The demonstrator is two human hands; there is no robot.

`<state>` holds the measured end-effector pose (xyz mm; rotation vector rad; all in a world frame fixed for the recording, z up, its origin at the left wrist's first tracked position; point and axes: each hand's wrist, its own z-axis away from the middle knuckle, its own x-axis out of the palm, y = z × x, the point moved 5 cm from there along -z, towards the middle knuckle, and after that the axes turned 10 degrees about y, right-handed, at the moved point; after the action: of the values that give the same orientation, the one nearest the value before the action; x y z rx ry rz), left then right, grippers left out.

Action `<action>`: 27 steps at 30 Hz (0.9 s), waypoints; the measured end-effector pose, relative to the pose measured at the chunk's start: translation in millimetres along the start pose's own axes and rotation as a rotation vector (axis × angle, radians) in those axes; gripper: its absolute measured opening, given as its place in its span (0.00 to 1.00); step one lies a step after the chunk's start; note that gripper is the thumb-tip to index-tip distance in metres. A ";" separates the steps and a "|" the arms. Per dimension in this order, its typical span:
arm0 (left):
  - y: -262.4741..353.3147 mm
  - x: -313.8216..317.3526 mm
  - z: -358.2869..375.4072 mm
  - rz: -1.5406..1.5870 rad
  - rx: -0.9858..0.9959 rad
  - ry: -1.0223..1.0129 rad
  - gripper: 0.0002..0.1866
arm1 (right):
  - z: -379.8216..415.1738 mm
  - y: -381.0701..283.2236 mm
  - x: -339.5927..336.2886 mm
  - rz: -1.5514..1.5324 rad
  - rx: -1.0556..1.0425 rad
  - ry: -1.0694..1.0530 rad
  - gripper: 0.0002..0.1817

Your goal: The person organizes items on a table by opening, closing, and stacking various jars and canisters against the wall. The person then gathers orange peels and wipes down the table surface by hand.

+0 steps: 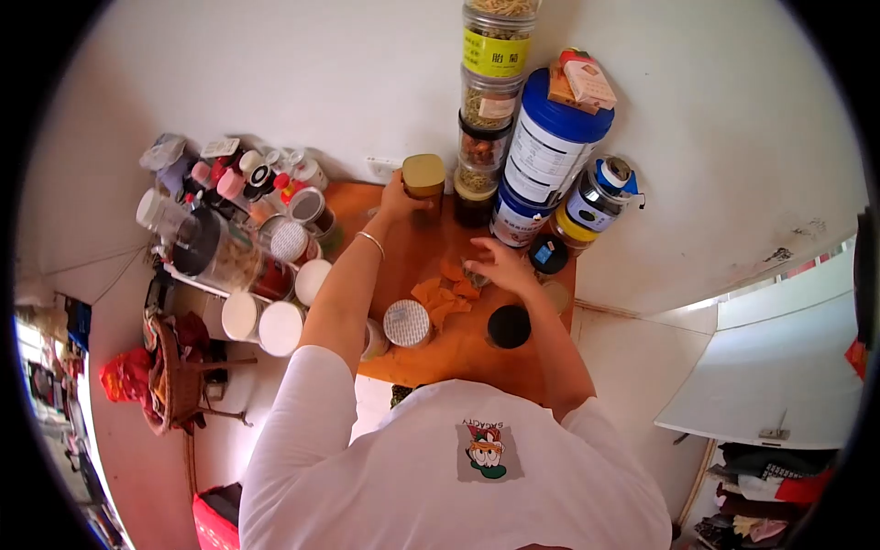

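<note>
Head view, looking down over the person's own shoulders onto a small orange table set against a white wall.

Left hand: reaches to the far edge of the table, grip wrapped around the side of a jar with a gold lid. The jar stands upright, close to the wall and just beside the stack of clear jars. Fingers closed on the body below the lid. A thin bracelet sits on that wrist.

Right hand: rests low over the middle of the table, fingers curled down on something small and greenish beside the orange peel pieces. What it pinches is too small to tell; grip looks partly closed.

Handling, as a judgement: the gold-lidded jar looks rigid, probably glass, so smooth and breakable if knocked against its neighbours. Weight likely moderate. Best held around the body, as now, not by the lid, which may turn loose.

Nearby: a big blue-lidded tin and a round black lid on the right, a silver-topped jar at the near edge, white-capped containers crowding the left.
</note>
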<state>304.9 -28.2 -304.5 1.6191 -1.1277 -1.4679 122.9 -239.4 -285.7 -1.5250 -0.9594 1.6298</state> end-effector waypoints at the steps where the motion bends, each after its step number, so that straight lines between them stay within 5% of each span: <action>1: -5.1 5.0 -4.6 0.089 -0.017 -0.037 0.51 | -10.7 14.5 7.9 0.133 0.038 -0.067 0.39; 4: -25.4 25.3 -18.5 0.322 -0.061 -0.128 0.50 | -41.5 44.7 31.3 0.435 -0.136 -0.113 0.45; 6: -36.9 35.5 -26.1 0.465 -0.084 -0.177 0.50 | -56.7 48.2 38.2 0.403 -0.077 -0.126 0.47; 9: -41.2 39.2 -29.8 0.402 -0.042 -0.173 0.51 | -72.0 44.2 44.8 0.002 0.155 -0.113 0.42; 11: -30.5 35.4 -29.9 0.448 0.012 -0.276 0.52 | -87.2 83.1 65.5 -0.373 0.500 -0.023 0.33; 16: -36.0 38.4 -41.0 0.469 -0.007 -0.337 0.52 | -107.7 120.0 78.5 -0.343 0.523 0.269 0.18; 21: -27.9 39.1 -43.3 0.547 -0.097 -0.434 0.51 | -104.7 103.8 75.1 -0.416 0.552 0.264 0.21; 23: -27.2 39.2 -47.2 0.449 0.012 -0.445 0.51 | -109.9 114.7 80.7 -0.433 0.602 0.135 0.18; 27: -25.4 35.5 -36.8 0.470 0.000 -0.408 0.52 | -100.7 111.9 75.2 -0.260 0.557 0.239 0.24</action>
<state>345.0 -53.0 -336.7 0.9726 -1.6018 -1.5012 218.2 -222.2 -423.3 -1.1246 -0.4894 1.3426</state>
